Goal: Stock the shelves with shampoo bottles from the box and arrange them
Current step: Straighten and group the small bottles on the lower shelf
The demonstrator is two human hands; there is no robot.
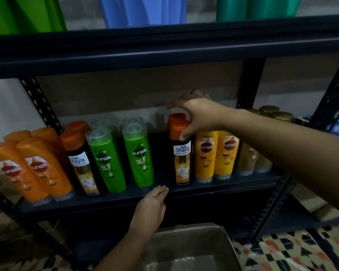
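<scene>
A black Safi Shayla bottle [181,153] with an orange cap stands on the dark shelf [184,189], right of centre. My right hand [198,114] reaches over it, thumb on the cap's front and fingers curled behind the cap. My left hand [151,210] hovers with straight fingers at the shelf's front edge, holding nothing. Left of a gap stand two green Sunsilk bottles [139,155], another Shayla bottle [82,163] and orange Sunsilk bottles [37,167]. Yellow Sunsilk bottles [215,153] stand to the right. The open cardboard box [186,249] sits below.
Gold-capped bottles [270,112] stand behind my right forearm at the shelf's right end. Perforated black uprights [39,106] frame the rack, and an upper shelf beam [164,49] runs overhead. The floor on the right is patterned tile [294,249].
</scene>
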